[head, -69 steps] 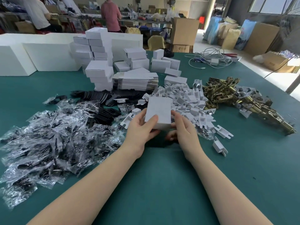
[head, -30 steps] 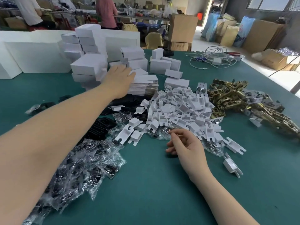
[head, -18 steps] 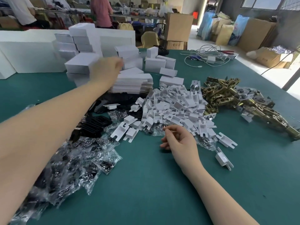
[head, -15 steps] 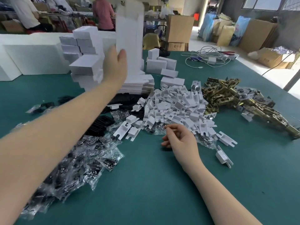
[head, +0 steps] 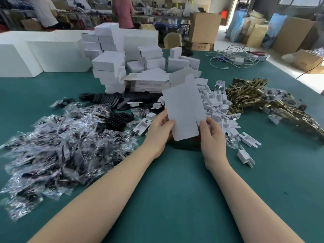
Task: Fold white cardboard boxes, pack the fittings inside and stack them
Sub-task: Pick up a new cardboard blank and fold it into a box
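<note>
Head view:
Flat box blank (head: 185,111): held upright above the green table (head: 175,190), between both hands.
Left hand (head: 160,131): thumb and fingers pinch the blank's lower left edge.
Right hand (head: 211,135): fingers pinch its lower right edge.
White fittings (head: 215,106): heaped just beyond the right hand.
Folded boxes (head: 109,67): stacked well beyond the left hand.
Bagged parts (head: 61,146): left of the left hand.

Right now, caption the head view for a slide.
Both hands, left hand and right hand, hold a flat white box blank above the green table.
</note>
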Tool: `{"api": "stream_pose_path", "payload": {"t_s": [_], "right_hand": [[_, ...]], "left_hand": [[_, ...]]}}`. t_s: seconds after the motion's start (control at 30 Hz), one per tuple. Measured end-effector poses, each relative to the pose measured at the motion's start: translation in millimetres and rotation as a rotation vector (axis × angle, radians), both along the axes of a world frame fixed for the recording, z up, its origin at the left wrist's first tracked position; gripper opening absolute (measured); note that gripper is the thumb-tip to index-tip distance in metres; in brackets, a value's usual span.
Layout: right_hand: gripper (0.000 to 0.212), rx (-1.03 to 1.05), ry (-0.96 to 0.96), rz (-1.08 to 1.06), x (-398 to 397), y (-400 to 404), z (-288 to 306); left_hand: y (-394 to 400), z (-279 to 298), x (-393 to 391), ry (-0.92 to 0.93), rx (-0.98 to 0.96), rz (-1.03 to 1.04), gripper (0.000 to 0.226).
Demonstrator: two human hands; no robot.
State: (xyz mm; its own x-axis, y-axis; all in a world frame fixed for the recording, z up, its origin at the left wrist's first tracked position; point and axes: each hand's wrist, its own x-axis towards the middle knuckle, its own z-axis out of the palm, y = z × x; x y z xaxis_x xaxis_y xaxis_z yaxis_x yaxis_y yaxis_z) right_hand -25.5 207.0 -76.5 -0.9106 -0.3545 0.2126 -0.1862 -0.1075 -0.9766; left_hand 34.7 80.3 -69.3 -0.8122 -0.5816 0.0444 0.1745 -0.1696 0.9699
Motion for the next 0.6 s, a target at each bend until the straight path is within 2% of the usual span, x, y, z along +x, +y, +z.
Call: {"api": "stream_pose_path", "payload": {"t_s": [0.07,0.2,0.3,0.4,0.47,0.57,0.6], "right_hand": [[0.044,-0.063,-0.024,0.071,0.8,0.4,3.2],[0.029,-0.039,0.017,0.096,2.2,1.7,-0.5],[0.063,0.127,0.219,-0.005,1.5,2.4,-3.1],[0.077,0.177,0.291,-0.034,1.6,1.1,-2.6],[0.07,0.141,0.289,-0.092,2.2,2.8,-1.6],[0.044,0.202,0.467,-0.121,3.0,8.0,0.4],[0.033,0.248,0.548,-0.076,4.4,8.2,1.0]], "left_hand": [[-1.2,-2.0,2.7,0.005,-0.003,-0.005,0.051],[-2.0,-2.4,1.8,0.012,0.06,-0.014,0.049],[-2.4,-3.4,2.2,0.012,0.072,-0.01,0.041],[-1.6,-6.4,2.1,0.014,0.103,-0.021,0.042],[-0.4,-5.6,1.9,0.016,0.052,-0.032,0.049],[0.5,-6.1,3.9,0.044,-0.119,-0.174,0.092],[0.3,-6.4,4.8,0.061,-0.133,-0.243,0.099]]}}
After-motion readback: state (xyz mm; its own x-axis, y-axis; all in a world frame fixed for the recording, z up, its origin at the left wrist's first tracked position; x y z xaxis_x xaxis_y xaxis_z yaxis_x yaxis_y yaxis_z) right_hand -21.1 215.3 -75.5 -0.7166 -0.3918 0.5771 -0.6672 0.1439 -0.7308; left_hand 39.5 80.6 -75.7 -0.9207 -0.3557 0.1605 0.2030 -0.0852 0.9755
